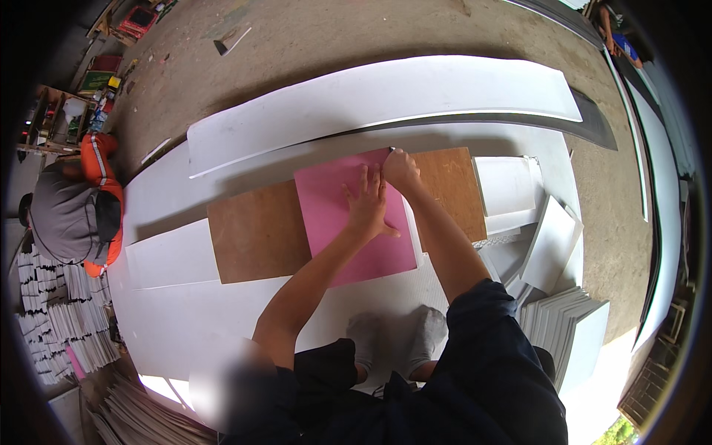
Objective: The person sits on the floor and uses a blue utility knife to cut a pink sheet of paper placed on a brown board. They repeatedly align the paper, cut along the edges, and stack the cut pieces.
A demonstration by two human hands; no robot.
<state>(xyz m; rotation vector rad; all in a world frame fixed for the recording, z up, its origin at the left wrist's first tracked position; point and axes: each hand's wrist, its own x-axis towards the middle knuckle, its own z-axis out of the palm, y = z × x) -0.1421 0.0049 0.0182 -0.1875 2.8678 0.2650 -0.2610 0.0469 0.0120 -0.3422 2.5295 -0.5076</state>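
A pink rectangular sheet (322,196) lies across a brown wooden board, whose left part (256,233) and right part (449,185) show on either side. My left hand (366,208) presses flat on the pink sheet with its fingers spread. At the sheet's far right corner my right hand (400,170) is closed in a fist. A small dark tip pokes out of that fist; the rest of what it grips is hidden. White material shows along the pink sheet's right edge.
A large white sheet (170,319) lies beneath everything, my feet on it. Beyond stands a long white panel (386,89). White offcuts (549,241) and stacked white sheets (567,326) lie at right. Another person (70,211) bends at far left, near piled strips (67,311).
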